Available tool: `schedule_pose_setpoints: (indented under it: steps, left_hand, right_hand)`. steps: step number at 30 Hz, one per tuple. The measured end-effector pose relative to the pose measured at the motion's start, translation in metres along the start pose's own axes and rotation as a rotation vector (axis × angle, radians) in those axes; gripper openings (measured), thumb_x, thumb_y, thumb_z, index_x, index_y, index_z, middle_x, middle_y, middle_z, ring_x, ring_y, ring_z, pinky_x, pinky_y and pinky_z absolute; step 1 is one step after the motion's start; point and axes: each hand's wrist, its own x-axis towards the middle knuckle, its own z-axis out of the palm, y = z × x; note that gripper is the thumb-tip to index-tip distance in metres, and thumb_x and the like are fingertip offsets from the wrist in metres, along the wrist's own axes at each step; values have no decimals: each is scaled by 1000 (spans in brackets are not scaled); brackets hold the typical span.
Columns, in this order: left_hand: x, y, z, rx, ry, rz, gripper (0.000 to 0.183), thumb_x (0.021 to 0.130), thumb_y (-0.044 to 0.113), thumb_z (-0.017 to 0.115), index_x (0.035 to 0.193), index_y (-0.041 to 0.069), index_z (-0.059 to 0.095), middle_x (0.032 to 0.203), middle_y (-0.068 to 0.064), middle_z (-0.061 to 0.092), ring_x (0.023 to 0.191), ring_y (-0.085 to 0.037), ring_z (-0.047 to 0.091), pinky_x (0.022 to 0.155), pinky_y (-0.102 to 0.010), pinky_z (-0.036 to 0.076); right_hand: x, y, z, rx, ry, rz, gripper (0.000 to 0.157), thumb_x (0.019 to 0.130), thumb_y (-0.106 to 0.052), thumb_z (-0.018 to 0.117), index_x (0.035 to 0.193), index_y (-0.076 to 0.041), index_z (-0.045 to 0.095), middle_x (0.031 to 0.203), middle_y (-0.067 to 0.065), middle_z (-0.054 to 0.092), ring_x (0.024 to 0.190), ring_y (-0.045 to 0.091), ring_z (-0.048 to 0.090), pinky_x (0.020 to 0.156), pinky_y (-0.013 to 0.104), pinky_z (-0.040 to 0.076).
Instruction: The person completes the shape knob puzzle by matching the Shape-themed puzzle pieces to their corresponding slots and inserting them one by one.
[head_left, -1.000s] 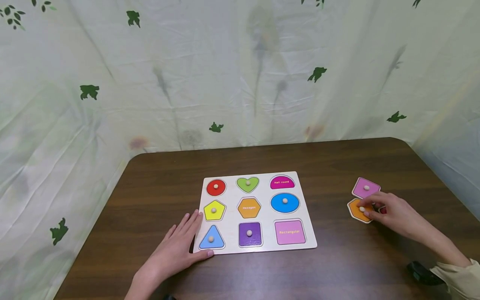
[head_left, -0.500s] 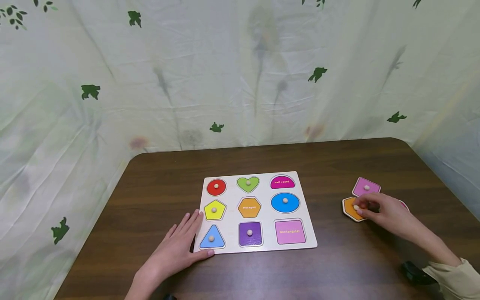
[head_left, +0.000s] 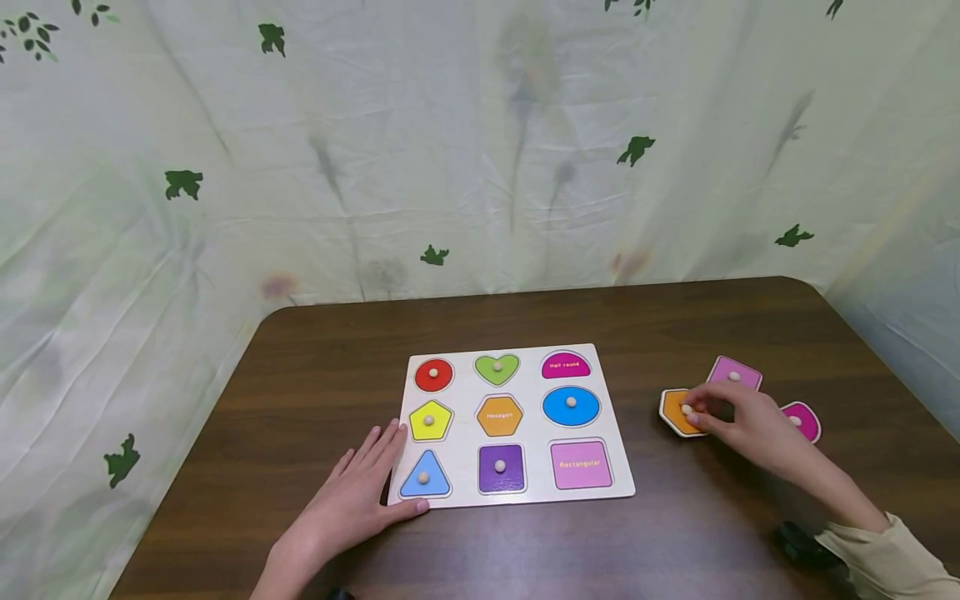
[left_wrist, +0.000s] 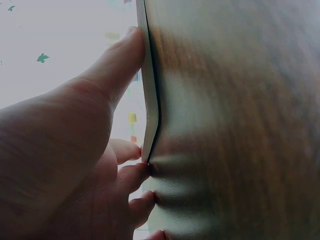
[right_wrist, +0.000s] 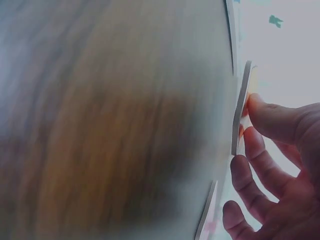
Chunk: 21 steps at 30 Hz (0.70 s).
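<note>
My right hand pinches the small round knob of an orange hexagon puzzle piece between thumb and fingertips. In the right wrist view the hexagon piece is seen edge-on, tilted and raised off the table. My left hand rests at the left side of a white shape puzzle board, fingers straight and thumb on its front edge. Knobbed pieces fill several of the board's recesses. The hexagon, half-round and rectangle recesses show printed words and hold no piece.
A pink rectangle piece lies just beyond my right hand. A magenta half-round piece sits to the right, partly behind that hand. Dark wooden table surrounds the board, with a leaf-printed white curtain behind.
My right hand has moved left with the hexagon piece, away from the other loose pieces. The half-round piece has come out from behind the hand. My left hand has stayed put.
</note>
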Motion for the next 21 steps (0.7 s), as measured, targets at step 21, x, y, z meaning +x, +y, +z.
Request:
schedule_pose_setpoints:
  steps: [21]
  left_hand:
    - [0,0,0,-12,3,3,109,77,74,64,157,11,26,162,-7,22,148,-35,16,112,-63,19]
  right_hand:
    - [21,-24,20,108,6,-55,20,82,-9,81,96,-17,70,91,-10,65,81,7,61,74,26,53]
